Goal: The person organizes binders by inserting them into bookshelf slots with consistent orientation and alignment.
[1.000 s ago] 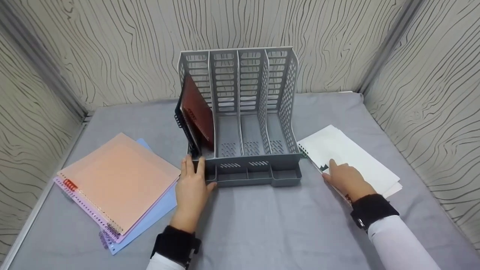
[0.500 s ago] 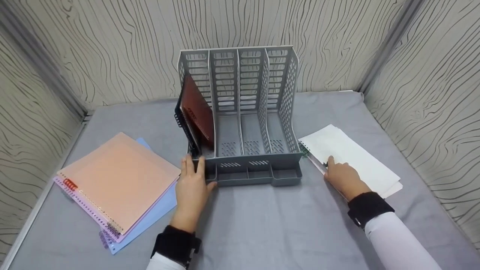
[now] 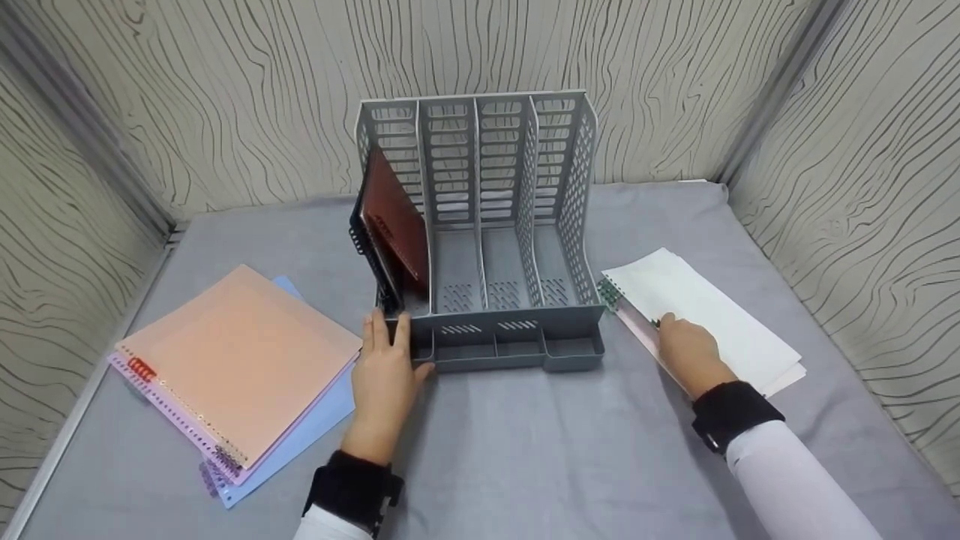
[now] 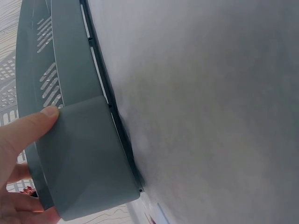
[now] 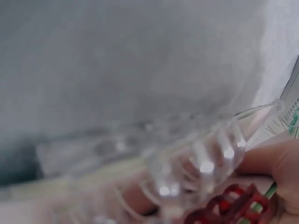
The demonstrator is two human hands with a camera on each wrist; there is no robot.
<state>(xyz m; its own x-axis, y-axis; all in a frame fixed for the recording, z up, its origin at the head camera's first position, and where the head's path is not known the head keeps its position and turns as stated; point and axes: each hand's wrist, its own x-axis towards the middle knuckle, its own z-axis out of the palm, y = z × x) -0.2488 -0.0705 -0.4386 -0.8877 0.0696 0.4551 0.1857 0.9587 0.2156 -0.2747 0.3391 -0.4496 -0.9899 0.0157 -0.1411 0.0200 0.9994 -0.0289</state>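
Note:
My left hand (image 3: 384, 382) grips the front left corner of a grey file rack (image 3: 472, 365). In the left wrist view, the thumb presses the front tray's outer face (image 4: 88, 158) while the other fingers reach behind. To the right, my right hand (image 3: 690, 356) pinches the ring-bound edge of a white loose-leaf notebook (image 3: 720, 322) with green rings. A pinkish notebook (image 3: 637, 327) shows underneath along that edge. Close up in the right wrist view are clear binding rings (image 5: 205, 163) and dark red rings (image 5: 224, 207), with fingers partly hidden behind them.
A brown notebook (image 3: 395, 217) and a black ring-bound one (image 3: 365, 247) lean in the rack's leftmost slot. On the left lie stacked sheets: a peach cover (image 3: 240, 360), a purple one (image 3: 169, 401) and a blue one (image 3: 322, 412). Patterned panels (image 3: 300, 97) enclose the grey cloth.
The white notebook has shifted slightly right off the pinkish one, baring more of it and the green rings. My right-hand fingers have curled in at its edge. The left hand stays put.

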